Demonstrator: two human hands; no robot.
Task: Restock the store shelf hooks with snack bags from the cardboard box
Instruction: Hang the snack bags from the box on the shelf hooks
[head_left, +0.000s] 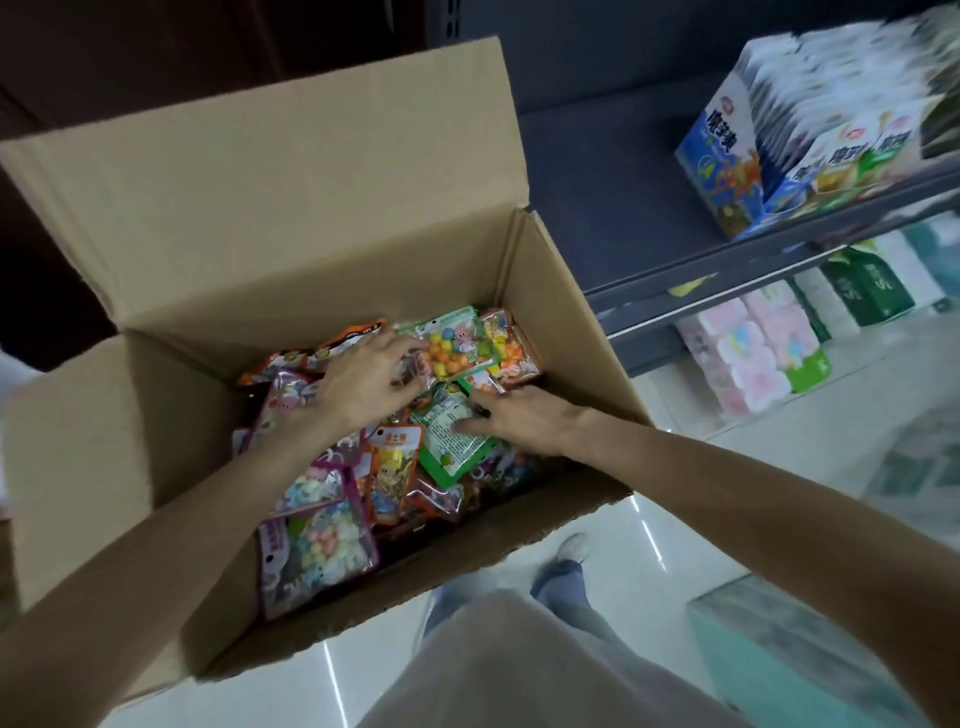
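Observation:
An open cardboard box (156, 426) stands on the floor, filled with several colourful snack bags. My left hand (363, 379) reaches into the far part of the box, and its fingers pinch the edge of a green bag of orange and yellow balls (457, 345). My right hand (514, 421) lies with fingers extended on a green bag (447, 441) turned label side up. Pink and purple bags (317, 540) lie at the near end of the box. No shelf hooks are in view.
A dark shelf (649, 208) runs along the right, with a blue and white display carton of packets (810, 150) on it. Pink and green packs (763, 353) sit on the lower level. A teal box (789, 665) stands at bottom right. My shoe (571, 545) is by the box.

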